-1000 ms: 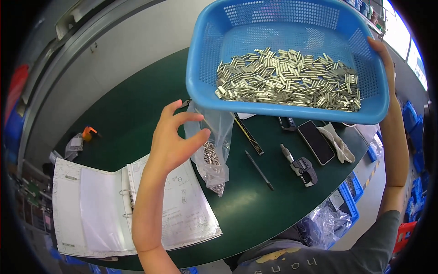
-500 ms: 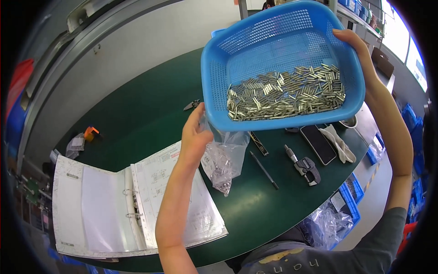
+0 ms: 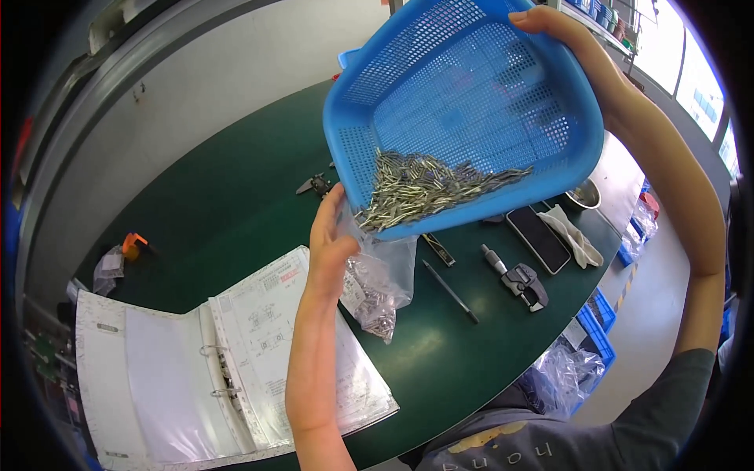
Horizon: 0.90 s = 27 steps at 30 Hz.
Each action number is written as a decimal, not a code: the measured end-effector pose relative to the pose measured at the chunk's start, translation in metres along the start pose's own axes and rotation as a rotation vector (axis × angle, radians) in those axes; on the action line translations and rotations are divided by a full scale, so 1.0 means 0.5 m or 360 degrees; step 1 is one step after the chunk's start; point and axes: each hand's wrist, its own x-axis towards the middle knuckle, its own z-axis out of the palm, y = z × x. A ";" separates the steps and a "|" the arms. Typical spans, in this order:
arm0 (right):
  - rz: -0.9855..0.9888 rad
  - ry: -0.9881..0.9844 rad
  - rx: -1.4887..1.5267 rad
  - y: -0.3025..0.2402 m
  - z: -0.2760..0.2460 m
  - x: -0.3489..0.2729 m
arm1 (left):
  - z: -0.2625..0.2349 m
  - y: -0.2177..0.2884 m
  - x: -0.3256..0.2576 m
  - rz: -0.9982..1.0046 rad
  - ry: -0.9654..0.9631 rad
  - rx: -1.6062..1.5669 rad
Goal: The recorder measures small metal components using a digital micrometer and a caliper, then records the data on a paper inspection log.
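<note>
While the right hand point(image 3: 550, 23) grips the far rim of the blue mesh basket point(image 3: 471, 102) and holds it tipped steeply down toward the person, the small metal pins point(image 3: 428, 188) have gathered in its lowest corner, just above the left hand point(image 3: 330, 239). That left hand pinches the mouth of a clear plastic bag point(image 3: 381, 286), which hangs below the basket's corner and already holds a clump of the same pins at its bottom. The step looks like a pour from basket to bag — and doing it well would seem to depend on the bag's mouth being held wide and directly under the corner, with the basket tipped gradually so the pins slide in a narrow stream, not a rush. The likely risk is spillage onto the green table point(image 3: 236, 196) or the open ring binder point(image 3: 236, 361) under the left forearm. Below the right arm lie a micrometer point(image 3: 518, 276), a phone point(image 3: 538, 239) and a pen point(image 3: 450, 292) — well clear of the pour.
</note>
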 end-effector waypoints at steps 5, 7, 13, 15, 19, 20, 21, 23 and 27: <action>0.0702 0.0366 -0.0026 -0.087 0.105 0.016 | -0.020 -0.005 -0.001 0.0046 0.0059 0.0044; 0.0756 0.0488 -0.0181 -0.112 0.129 0.021 | -0.016 -0.006 0.000 0.0056 0.0084 -0.0023; 0.0498 0.0269 -0.0145 -0.134 0.153 0.039 | -0.035 0.004 -0.003 0.0125 0.0105 -0.0087; 0.0457 0.0264 -0.0219 -0.130 0.156 0.050 | -0.047 0.007 -0.003 0.0140 0.0150 -0.0036; 0.0279 0.0278 -0.0551 -0.123 0.147 0.102 | -0.049 0.015 -0.004 0.0166 0.0140 -0.0112; 0.0229 0.0281 -0.0636 -0.122 0.145 0.123 | -0.051 0.015 -0.004 0.0181 0.0149 -0.0116; 0.0173 0.0268 -0.0687 -0.112 0.144 0.153 | -0.060 0.017 -0.007 0.0178 0.0172 -0.0097; 0.0113 0.0246 -0.0736 -0.106 0.158 0.189 | -0.077 0.016 -0.011 0.0182 0.0264 -0.0128; 0.0128 0.0232 -0.0708 -0.126 0.195 0.170 | -0.098 0.014 -0.016 0.0233 0.0248 -0.0210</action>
